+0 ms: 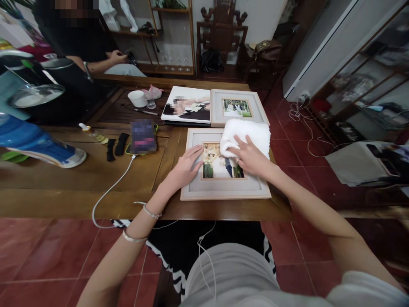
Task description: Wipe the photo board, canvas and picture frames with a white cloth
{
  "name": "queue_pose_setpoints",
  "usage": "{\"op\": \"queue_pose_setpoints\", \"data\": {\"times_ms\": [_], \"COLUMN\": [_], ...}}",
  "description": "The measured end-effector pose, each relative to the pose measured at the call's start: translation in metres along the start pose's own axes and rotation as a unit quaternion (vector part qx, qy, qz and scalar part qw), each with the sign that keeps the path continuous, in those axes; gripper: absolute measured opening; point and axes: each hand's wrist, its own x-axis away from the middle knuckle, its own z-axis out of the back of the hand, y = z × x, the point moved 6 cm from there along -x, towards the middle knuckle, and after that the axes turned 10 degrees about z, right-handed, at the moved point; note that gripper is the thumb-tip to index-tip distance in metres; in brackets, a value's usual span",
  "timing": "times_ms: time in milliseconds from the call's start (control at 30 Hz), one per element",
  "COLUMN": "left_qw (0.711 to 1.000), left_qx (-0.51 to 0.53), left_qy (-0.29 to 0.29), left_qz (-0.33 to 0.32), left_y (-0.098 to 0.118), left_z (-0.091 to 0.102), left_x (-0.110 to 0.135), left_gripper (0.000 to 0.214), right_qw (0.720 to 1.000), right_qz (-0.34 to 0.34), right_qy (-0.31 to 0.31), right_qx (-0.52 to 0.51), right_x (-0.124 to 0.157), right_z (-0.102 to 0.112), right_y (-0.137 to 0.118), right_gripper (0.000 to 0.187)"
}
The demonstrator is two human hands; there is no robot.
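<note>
A picture frame (204, 192) with a pale wooden edge and a wide light mat lies flat on the wooden table in front of me. My left hand (189, 165) rests on its left side, fingers stretched out across the mat to the edge of the photo (211, 167). On the frame's upper right is a folded white cloth (255, 134). My right hand (249, 155) lies on this cloth with fingers spread, pressing it against the frame and covering part of the photo.
Behind are a second frame (217, 106) and a photo print (188, 113). Leftward lie a charging phone (143, 136), a dropper bottle (94, 134), a white cup (137, 99) and a blue package (35, 138). Another person (86, 47) sits across the table (64, 187).
</note>
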Motion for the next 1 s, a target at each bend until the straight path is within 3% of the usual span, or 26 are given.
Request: {"op": "queue_pose_setpoints", "data": {"times_ms": [267,400,567,833,900,1000], "left_qw": [1.0,1.0,1.0,0.999,1.0,1.0], "left_qx": [0.003,0.004,-0.004,-0.018,-0.018,-0.01], "left_qy": [-0.007,-0.02,-0.026,-0.024,-0.022,-0.009], "left_qz": [0.016,0.016,0.003,-0.011,-0.01,-0.011], "left_y": [0.0,-0.002,-0.002,0.002,0.002,0.001], "left_z": [-0.002,-0.004,-0.003,0.002,0.001,0.001], "left_x": [0.0,0.001,0.0,-0.001,-0.001,0.0], "left_gripper": [0.047,0.049,0.05,0.049,0.048,0.048], "right_qw": [0.983,0.982,0.995,0.997,0.997,0.999], "right_qz": [0.097,0.091,0.045,-0.04,-0.047,-0.021], "right_qy": [-0.071,-0.07,-0.029,0.05,0.054,0.034], "right_qx": [-0.141,-0.148,-0.084,0.034,0.039,0.027], "right_x": [0.069,0.074,0.052,-0.005,-0.014,-0.017], "right_z": [0.033,0.025,0.007,-0.003,-0.004,-0.005], "right_y": [-0.096,-0.111,-0.079,0.025,0.038,0.032], "right_gripper": [0.044,0.05,0.048,0.048,0.049,0.049]}}
